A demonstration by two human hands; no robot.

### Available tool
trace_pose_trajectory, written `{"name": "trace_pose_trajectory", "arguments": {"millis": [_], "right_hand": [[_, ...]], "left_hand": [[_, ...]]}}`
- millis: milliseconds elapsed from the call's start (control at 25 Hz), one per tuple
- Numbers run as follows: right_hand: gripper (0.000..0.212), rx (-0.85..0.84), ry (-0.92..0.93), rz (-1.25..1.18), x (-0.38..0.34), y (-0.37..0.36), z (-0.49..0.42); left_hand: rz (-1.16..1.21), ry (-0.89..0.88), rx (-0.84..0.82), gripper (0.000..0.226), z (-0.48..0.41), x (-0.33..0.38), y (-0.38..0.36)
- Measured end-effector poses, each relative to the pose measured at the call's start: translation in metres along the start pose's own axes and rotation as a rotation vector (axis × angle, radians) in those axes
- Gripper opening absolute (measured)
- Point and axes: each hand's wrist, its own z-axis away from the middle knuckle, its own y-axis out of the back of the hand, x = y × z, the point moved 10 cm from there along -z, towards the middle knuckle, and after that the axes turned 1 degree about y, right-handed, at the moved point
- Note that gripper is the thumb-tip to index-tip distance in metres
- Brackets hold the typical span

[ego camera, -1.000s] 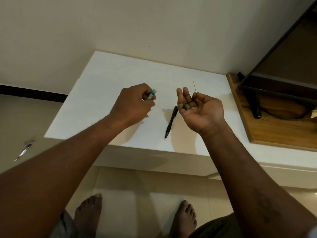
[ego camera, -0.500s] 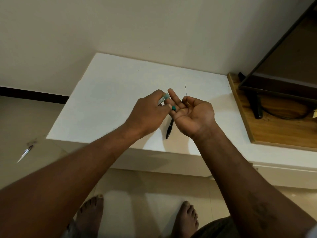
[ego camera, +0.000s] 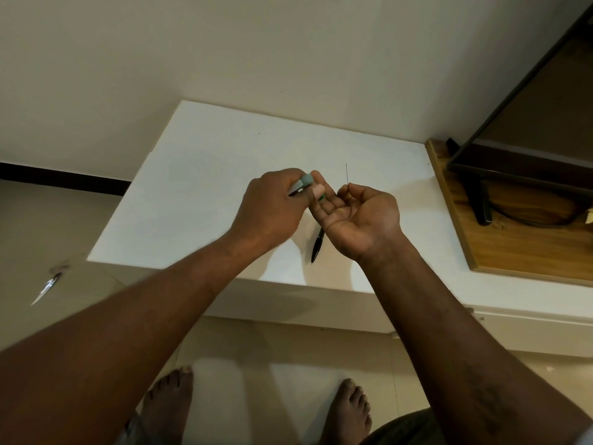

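My left hand [ego camera: 272,210] grips a small teal-capped tube [ego camera: 301,184] and its thumb presses on a little green cap [ego camera: 322,197] lying on the fingers of my right hand [ego camera: 359,213]. My right hand is palm up, its thumb and forefinger pinching a thin lead [ego camera: 347,173] that points upward. Both hands hover above the white table [ego camera: 208,187]. A black pencil [ego camera: 317,244] lies on the table beneath them, partly hidden by my right hand.
A wooden board [ego camera: 513,252] sits at the table's right with a dark monitor stand [ego camera: 481,200] and cable on it. On the floor at the left lies a pen [ego camera: 46,289]. My bare feet [ego camera: 349,409] stand below the table's front edge.
My left hand moved right from a gap apart until it met my right hand, and its thumb now presses the green cap. My right hand kept the lead.
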Motion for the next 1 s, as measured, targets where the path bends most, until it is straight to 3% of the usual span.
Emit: {"name": "trace_pose_trajectory", "arguments": {"millis": [200,320,520,800,1000], "right_hand": [[0.009,0.027,0.017,-0.065,-0.008,0.002,0.004],[0.015,0.051,0.006,-0.032,-0.007,0.003,0.004],[0.008,0.089,-0.034,0.11,-0.004,0.009,0.003],[0.015,0.059,-0.024,0.264,-0.004,0.008,-0.002],[0.013,0.021,0.022,0.444,-0.006,0.004,-0.006]], "left_hand": [[0.19,0.149,0.093,0.038,-0.005,-0.014,0.018],[0.217,0.189,0.103,0.038,-0.006,-0.019,0.02],[0.234,0.22,0.081,0.039,-0.006,-0.024,0.014],[0.243,0.236,0.044,0.035,-0.006,-0.03,0.009],[0.255,0.245,0.03,0.045,-0.006,-0.03,0.008]]}}
